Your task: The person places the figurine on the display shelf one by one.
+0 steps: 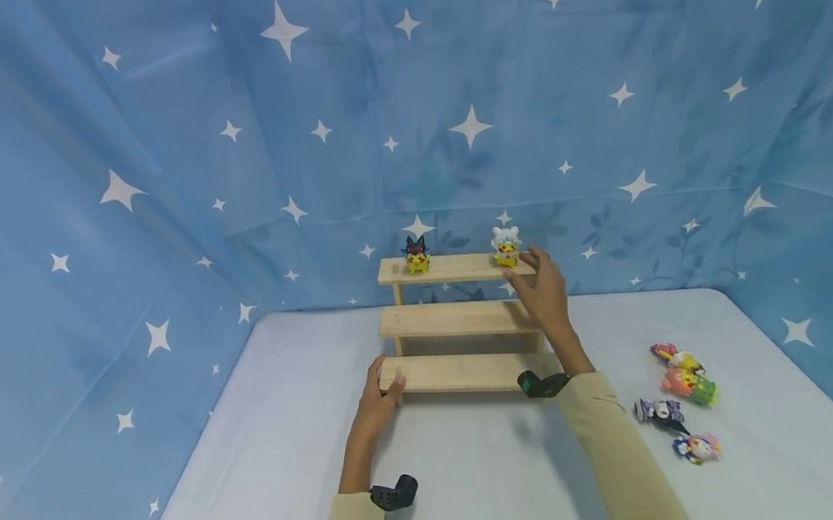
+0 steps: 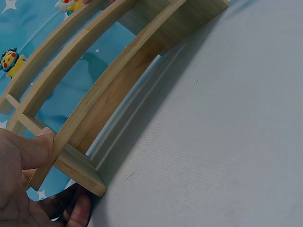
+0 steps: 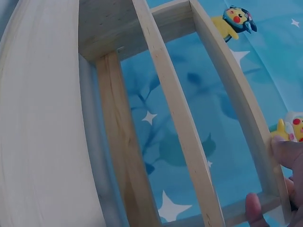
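A three-tier wooden display shelf (image 1: 460, 318) stands on the table. My left hand (image 1: 377, 402) grips the left end of its lowest board, thumb on top and fingers underneath in the left wrist view. My right hand (image 1: 543, 290) holds the right end of the top board, with one fingertip right at the base of a yellow figurine in a white hood (image 1: 506, 246). That figurine is upright near the board's right end. Another yellow figurine, in a dark eared hood (image 1: 417, 256), stands at the left of the same board; it also shows in the right wrist view.
Several small figurines lie to the right on the white tabletop (image 1: 254, 451): a pink-and-green cluster (image 1: 688, 384), a purple-and-black one (image 1: 660, 412) and a pink-and-white one (image 1: 698, 447). A blue star-patterned curtain (image 1: 378, 172) hangs close behind the shelf and along both sides.
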`<action>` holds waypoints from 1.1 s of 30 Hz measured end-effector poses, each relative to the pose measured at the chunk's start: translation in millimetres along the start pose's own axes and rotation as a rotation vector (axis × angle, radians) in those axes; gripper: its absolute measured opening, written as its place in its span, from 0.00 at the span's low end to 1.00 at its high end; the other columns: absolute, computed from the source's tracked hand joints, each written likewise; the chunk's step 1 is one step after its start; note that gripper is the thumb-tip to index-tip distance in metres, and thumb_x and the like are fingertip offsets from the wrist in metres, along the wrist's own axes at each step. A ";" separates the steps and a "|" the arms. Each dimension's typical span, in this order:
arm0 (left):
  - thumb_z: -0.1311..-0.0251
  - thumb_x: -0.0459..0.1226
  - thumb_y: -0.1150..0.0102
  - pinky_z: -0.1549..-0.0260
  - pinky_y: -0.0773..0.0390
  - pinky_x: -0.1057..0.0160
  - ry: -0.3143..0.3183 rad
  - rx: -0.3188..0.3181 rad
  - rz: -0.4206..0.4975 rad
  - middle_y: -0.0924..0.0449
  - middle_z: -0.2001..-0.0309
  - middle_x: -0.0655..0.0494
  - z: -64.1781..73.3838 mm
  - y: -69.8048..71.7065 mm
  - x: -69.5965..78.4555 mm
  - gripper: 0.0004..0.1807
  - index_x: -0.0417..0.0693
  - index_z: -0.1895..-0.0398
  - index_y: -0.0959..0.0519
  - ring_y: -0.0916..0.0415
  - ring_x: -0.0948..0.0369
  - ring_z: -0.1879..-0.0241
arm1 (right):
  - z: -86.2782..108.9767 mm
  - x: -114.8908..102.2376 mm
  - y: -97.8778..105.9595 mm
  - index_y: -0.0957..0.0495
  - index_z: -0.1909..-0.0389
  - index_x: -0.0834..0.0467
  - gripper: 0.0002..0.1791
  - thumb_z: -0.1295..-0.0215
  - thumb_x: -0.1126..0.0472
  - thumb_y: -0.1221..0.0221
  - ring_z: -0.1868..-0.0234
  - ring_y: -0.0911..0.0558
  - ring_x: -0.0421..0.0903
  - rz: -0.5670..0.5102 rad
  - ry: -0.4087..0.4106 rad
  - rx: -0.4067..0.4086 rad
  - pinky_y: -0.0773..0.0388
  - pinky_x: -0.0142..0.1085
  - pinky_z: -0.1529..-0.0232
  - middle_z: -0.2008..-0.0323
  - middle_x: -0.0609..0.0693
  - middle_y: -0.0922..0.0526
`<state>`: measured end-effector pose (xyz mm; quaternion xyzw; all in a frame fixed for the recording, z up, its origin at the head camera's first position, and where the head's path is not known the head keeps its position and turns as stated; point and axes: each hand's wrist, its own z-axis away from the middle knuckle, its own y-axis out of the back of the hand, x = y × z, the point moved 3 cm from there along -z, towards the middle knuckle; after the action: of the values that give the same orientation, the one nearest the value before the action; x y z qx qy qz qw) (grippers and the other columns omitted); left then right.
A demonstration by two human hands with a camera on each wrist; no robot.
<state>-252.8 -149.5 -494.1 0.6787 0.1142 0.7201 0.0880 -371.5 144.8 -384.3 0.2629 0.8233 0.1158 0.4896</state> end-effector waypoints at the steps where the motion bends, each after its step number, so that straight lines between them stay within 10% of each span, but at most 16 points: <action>1: 0.26 0.43 0.52 0.39 0.36 0.35 0.000 -0.001 0.000 0.37 0.33 0.28 -0.6 -0.1 -0.4 0.36 0.45 0.23 0.54 0.33 0.36 0.36 | 0.6 1.0 1.3 0.42 0.30 0.69 0.37 0.32 0.55 0.39 0.32 0.34 0.63 -0.009 -0.004 -0.008 0.43 0.56 0.30 0.36 0.63 0.26; 22: 0.27 0.46 0.51 0.39 0.35 0.36 -0.008 -0.019 0.003 0.38 0.32 0.29 -4.9 -2.2 -8.4 0.38 0.46 0.22 0.55 0.33 0.37 0.36 | 14.6 13.0 22.0 0.34 0.36 0.72 0.28 0.35 0.66 0.40 0.38 0.30 0.66 -0.033 0.172 0.054 0.44 0.60 0.34 0.41 0.66 0.22; 33: 0.27 0.45 0.51 0.37 0.40 0.34 0.013 -0.004 -0.007 0.38 0.31 0.29 -5.5 -2.0 -7.0 0.37 0.49 0.22 0.54 0.36 0.36 0.34 | 23.3 15.3 28.5 0.38 0.32 0.66 0.27 0.29 0.63 0.45 0.50 0.19 0.65 -0.041 0.097 0.042 0.20 0.51 0.54 0.36 0.60 0.25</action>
<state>-257.9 -149.8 -501.6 0.6733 0.1158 0.7245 0.0909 -348.1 175.4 -394.5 0.2503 0.8535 0.1012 0.4457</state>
